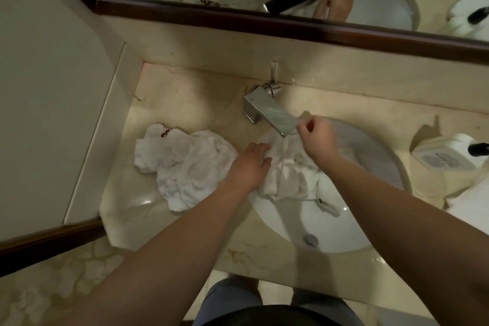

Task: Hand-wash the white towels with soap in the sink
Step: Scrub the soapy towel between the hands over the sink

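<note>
While the left hand (pixel 250 164) presses flat on the bunched white towel (pixel 287 174) in the round white sink (pixel 330 230) at centre frame and the right hand's (pixel 317 137) grip pinches its raised edge below the square chrome tap (pixel 270 114), water could run over the rim onto the marble desk (pixel 185 106) and soak the second crumpled white towel (pixel 185 164) left of centre.

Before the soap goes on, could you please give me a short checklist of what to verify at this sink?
1. Towel in the sink: in the basin, ok.
2. Left hand on that towel: resting on it, ok.
3. Right hand free for soap: cannot tell, fingers curled near the faucet.
4. Water running: cannot tell.
5. Soap bottle nearby: on the counter at right, ok.
6. Second towel: waiting on the counter, ok.
</note>
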Tool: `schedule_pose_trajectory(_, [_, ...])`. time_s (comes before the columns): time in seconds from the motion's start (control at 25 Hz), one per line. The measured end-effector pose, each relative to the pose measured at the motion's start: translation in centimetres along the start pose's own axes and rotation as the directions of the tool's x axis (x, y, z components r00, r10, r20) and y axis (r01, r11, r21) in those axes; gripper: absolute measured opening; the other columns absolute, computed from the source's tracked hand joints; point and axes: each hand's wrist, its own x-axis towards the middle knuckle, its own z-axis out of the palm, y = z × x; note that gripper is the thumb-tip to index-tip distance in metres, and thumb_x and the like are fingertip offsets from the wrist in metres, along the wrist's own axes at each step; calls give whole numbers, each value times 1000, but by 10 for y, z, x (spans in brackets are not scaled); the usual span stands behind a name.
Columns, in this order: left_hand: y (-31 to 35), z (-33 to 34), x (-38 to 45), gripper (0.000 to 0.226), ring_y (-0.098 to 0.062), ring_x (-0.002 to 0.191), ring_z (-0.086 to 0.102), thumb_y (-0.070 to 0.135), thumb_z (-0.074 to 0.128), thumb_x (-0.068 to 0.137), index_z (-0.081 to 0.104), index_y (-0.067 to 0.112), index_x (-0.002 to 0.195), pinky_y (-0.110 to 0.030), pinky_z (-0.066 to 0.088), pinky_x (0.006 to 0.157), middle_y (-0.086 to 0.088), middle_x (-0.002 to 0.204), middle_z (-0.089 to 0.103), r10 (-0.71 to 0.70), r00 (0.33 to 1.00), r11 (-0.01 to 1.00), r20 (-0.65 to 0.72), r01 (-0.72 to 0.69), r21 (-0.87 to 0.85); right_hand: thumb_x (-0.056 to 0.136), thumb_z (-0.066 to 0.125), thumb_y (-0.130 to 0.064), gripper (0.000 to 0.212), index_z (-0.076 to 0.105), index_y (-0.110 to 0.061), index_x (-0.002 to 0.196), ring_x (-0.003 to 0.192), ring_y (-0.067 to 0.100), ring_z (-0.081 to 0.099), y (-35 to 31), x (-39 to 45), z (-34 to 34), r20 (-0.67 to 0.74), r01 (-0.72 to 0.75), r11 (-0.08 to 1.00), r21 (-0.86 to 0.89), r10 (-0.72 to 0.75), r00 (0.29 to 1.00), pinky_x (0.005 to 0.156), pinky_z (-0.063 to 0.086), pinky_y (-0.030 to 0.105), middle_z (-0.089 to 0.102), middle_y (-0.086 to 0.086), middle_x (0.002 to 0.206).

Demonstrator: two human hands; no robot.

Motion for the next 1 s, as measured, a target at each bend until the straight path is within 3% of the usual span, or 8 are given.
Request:
schedule_pose_trajectory(0.08, [-6, 14, 1, 43, -33, 118, 57, 25, 53, 101, 49, 14, 142, -41, 46, 97, -13, 138, 50, -64, 998, 998, 5, 64, -25, 97, 56, -40, 29, 60, -11, 98, 81, 23, 59, 22, -9, 12, 107, 14, 999, -43, -9, 994, 69, 48, 35, 63, 4, 86])
schedule_pose_trajectory(0.2, [-18, 37, 7, 40, -36, 120, 57, 18, 52, 101, 52, 5, 139, -37, 42, 101, -20, 134, 57, -172, 985, 984, -20, 170, -54, 97, 57, -37, 27, 62, -11, 104, 84, 22, 56, 41, -14, 31, 215, 59, 993, -105, -36, 976, 69, 36, 30, 61, 3, 89])
schedule_pose_trajectory(0.44, [-30, 86, 22, 29, -36, 109, 62, 20, 55, 98, 61, -2, 116, -33, 43, 84, -22, 116, 66, -487, 873, 848, -34, 462, -259, 95, 60, -30, 28, 67, -6, 107, 96, 28, 60, 57, -12, 73, 384, 166, 976, -145, -99, 918, 76, 43, 34, 66, 11, 100])
schedule_pose_trajectory(0.6, [-34, 104, 39, 31, -35, 117, 59, 18, 51, 100, 60, -4, 120, -34, 44, 92, -21, 124, 63, -635, 772, 711, 19, 594, -375, 95, 59, -31, 37, 61, 0, 75, 69, 28, 55, 63, -5, 97, 395, 33, 985, -170, 37, 918, 63, 39, 38, 58, 15, 71])
schedule_pose_trajectory(0.68, [-37, 107, 43, 32, -32, 119, 60, 18, 50, 102, 61, -5, 120, -31, 44, 88, -20, 124, 65, -646, 759, 671, 77, 613, -417, 92, 64, -29, 42, 51, -5, 60, 55, 23, 46, 67, -1, 102, 374, -57, 991, -120, 98, 922, 57, 34, 35, 47, 10, 57])
schedule_pose_trajectory(0.8, [-40, 105, 44, 30, -29, 112, 64, 17, 52, 101, 67, -4, 117, -20, 38, 68, -18, 119, 68, -629, 769, 639, 112, 594, -489, 86, 66, -16, 29, 58, 1, 64, 59, 22, 45, 71, 2, 101, 359, -88, 994, -65, 105, 927, 58, 34, 31, 48, 12, 60])
schedule_pose_trajectory(0.92, [-38, 103, 39, 30, -25, 85, 60, 13, 47, 98, 68, -2, 113, -23, 39, 55, -12, 96, 68, -629, 775, 603, 65, 538, -589, 89, 59, -15, 21, 59, -6, 70, 65, 19, 49, 74, -2, 88, 283, -131, 991, 23, 119, 952, 58, 34, 29, 54, 7, 66])
schedule_pose_trajectory(1.0, [-27, 100, 35, 25, -24, 84, 60, 12, 46, 99, 66, 2, 109, -25, 47, 70, -9, 94, 65, -621, 782, 542, 54, 479, -691, 91, 55, -18, 25, 49, -14, 68, 63, 17, 46, 78, -7, 73, 216, -178, 979, 104, 152, 965, 56, 34, 30, 49, 0, 64])
